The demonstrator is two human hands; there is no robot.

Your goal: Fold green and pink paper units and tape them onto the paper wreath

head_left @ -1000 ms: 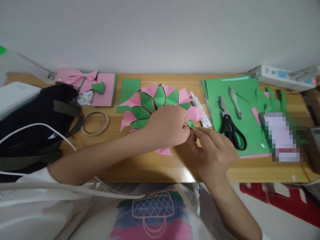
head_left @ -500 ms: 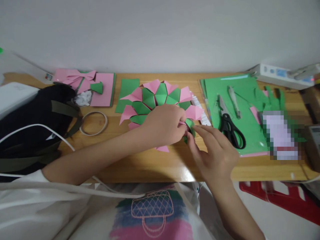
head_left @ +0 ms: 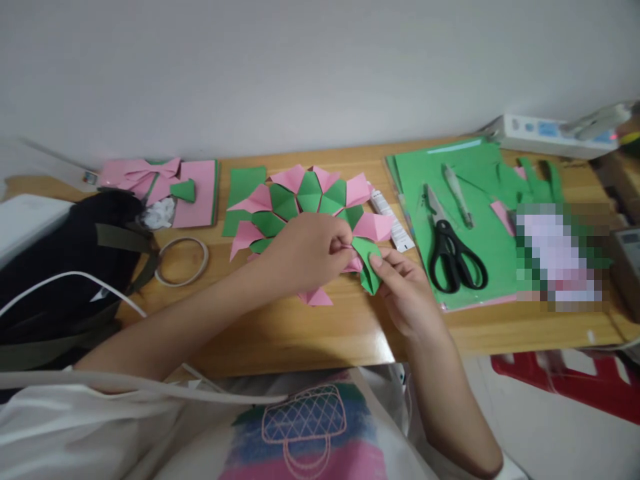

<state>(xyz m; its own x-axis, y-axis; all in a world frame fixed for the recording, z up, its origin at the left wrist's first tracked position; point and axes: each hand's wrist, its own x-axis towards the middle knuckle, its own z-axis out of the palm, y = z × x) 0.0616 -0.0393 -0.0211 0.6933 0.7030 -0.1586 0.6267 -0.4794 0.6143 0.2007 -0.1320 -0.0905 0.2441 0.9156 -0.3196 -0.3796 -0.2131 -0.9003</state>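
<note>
A round paper flower [head_left: 305, 200] of folded pink and green pieces lies on the wooden desk [head_left: 320, 327]. My left hand [head_left: 310, 250] rests over its near right part, fingers pinched on a pink fold. My right hand [head_left: 407, 293] holds a folded green paper piece [head_left: 367, 257] between thumb and fingers, right against the flower's near right edge. The two hands touch at that spot.
Black scissors [head_left: 453, 250] and a pen-like tool [head_left: 457, 187] lie on green sheets [head_left: 450, 173] at the right. A glue tube [head_left: 390, 217] lies beside the flower. A tape ring [head_left: 183, 260], pink paper with a bow [head_left: 165, 180] and a black bag [head_left: 65, 260] are at the left.
My right hand has curled in and now grips the green piece, turned up so more of it shows. The camera view has shifted, moving everything slightly left and down.
</note>
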